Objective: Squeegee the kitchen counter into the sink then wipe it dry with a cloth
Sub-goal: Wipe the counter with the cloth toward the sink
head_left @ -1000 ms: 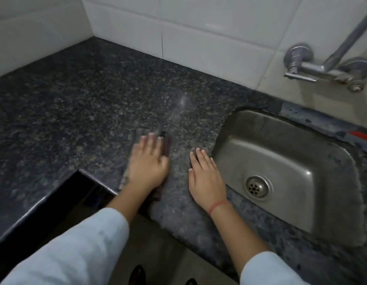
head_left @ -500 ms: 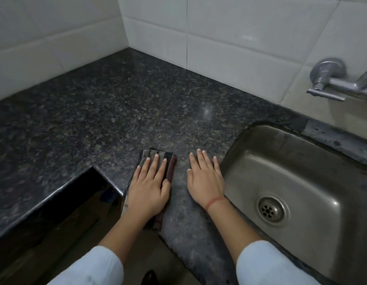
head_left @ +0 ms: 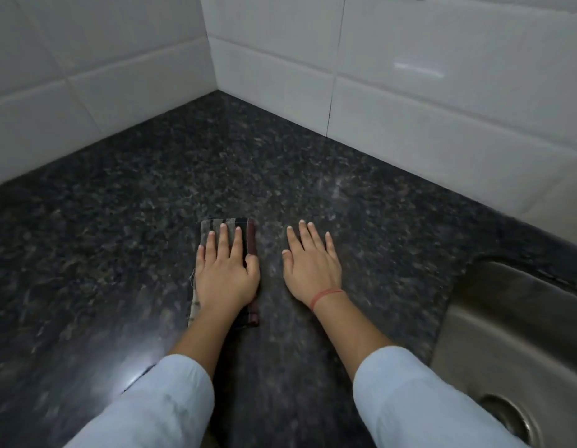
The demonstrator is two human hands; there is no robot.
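Observation:
My left hand lies flat, fingers together, pressing a folded striped cloth onto the dark speckled granite counter. The cloth sticks out ahead of the fingertips and behind the wrist. Beside it, my right hand rests palm down on the bare counter, fingers slightly spread and holding nothing; a red thread circles its wrist. The steel sink is set into the counter at the lower right, with its drain near the frame's bottom edge. No squeegee is in view.
White tiled walls meet in a corner behind the counter, closing it off at the back and the left. A bright light reflection shows on the counter by my left sleeve.
Both hands have slid forward across the counter toward the wall corner, the left one taking the cloth along. The view has swung left, so the tap has left the frame and the sink sits farther right.

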